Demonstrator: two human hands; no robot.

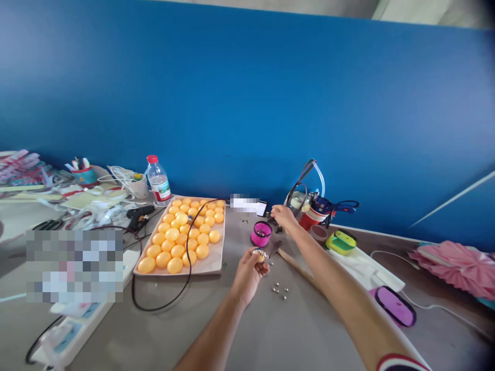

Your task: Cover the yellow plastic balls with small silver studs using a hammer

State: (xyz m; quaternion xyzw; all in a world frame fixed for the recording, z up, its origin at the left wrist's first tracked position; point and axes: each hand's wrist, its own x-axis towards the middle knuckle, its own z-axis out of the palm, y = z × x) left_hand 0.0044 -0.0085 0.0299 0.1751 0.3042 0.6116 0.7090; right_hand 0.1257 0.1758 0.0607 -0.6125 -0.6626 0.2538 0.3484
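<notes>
My left hand [247,275] is closed around a small round piece [260,253] with a shiny, silvery top. Its exact kind is too small to make out. Just beyond that hand stands a magenta mesh cup [261,234] with black rims. My right hand [284,216] reaches farther back, beyond the cup and to its right, with its fingers pinched together. Whatever may be between those fingertips is too small to see. Several small silver balls [276,289] lie loose on the grey table [255,330], to the right of my left wrist.
Left of my hands, a shallow tray [212,269] holds several orange balls [175,265], with a black cable [162,310] across it. A wooden stick [297,267] lies under my right forearm. Farther out are a bottle [158,180], a glue gun [138,216] and a yellow-green mesh case [341,242].
</notes>
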